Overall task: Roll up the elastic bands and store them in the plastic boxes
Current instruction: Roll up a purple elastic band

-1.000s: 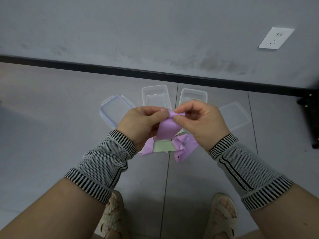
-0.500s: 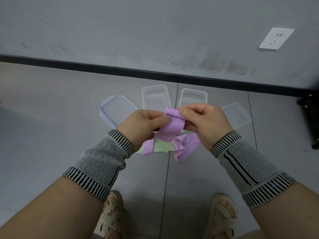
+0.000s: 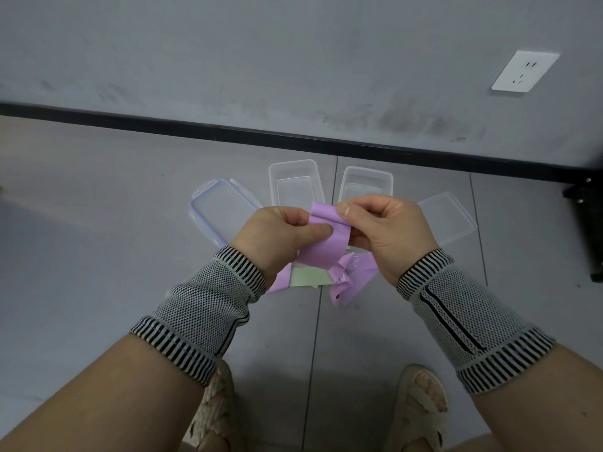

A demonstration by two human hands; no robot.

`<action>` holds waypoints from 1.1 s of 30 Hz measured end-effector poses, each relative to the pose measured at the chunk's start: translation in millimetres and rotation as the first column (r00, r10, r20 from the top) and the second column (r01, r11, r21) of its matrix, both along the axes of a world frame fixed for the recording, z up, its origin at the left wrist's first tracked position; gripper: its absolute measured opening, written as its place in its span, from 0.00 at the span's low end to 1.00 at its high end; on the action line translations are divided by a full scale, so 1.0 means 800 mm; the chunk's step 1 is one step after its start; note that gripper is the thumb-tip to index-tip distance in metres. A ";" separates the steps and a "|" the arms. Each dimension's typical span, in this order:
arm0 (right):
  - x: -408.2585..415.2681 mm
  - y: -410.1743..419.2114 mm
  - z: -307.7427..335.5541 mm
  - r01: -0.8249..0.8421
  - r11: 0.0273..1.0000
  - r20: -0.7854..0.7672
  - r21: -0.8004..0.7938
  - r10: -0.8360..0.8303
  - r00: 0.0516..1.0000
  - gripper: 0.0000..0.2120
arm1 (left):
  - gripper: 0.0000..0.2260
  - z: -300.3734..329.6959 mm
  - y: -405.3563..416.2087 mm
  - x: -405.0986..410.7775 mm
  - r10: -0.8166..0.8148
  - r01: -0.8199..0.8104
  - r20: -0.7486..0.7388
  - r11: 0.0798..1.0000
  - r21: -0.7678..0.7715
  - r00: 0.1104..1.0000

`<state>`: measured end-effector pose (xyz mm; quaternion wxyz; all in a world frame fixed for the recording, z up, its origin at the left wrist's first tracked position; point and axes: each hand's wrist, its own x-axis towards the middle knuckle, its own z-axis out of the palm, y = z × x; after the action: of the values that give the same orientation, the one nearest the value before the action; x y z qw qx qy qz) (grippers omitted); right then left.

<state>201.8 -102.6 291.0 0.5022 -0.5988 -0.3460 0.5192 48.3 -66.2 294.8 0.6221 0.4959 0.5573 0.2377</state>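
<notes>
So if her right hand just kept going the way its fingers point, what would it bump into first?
The right hand points leftward, so it would most likely meet the left hand first, across the purple band that both pinch. Depth is hard to judge.

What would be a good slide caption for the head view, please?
Both hands, left and right, pinch a purple elastic band above two open plastic boxes.

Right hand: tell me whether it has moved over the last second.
Yes. The right hand has shifted slightly right and toward the wall, judged against the lid on the floor, while pinching the purple band.
</notes>
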 end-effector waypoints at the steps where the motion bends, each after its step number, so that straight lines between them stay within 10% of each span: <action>1: 0.000 0.000 -0.001 -0.007 1.000 0.073 0.029 0.005 0.997 0.04 | 0.04 0.001 0.000 0.001 0.008 -0.007 0.018 1.000 -0.025 1.000; 8: -0.008 -0.003 0.002 -0.088 0.981 0.289 0.175 0.035 0.957 0.07 | 0.18 0.005 0.000 -0.002 0.087 -0.063 0.163 0.987 -0.147 0.983; 14: -0.008 -0.004 -0.002 -0.145 0.968 0.305 0.205 0.078 0.949 0.07 | 0.08 0.004 0.003 -0.007 0.070 -0.049 0.143 0.988 -0.145 0.987; 27: 0.001 -0.001 -0.004 -0.100 0.995 -0.115 -0.010 0.098 0.989 0.03 | 0.04 0.005 0.012 -0.019 -0.030 0.027 0.059 0.998 0.051 0.998; 33: -0.014 -0.009 -0.003 -0.059 0.990 0.081 0.128 0.048 0.996 0.07 | 0.24 0.003 0.013 -0.017 0.036 -0.010 0.187 0.990 -0.139 0.982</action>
<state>190.8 -109.6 288.3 0.5121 -0.5751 -0.4143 0.4851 34.7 -55.9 297.0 0.7021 0.4208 0.5163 0.2519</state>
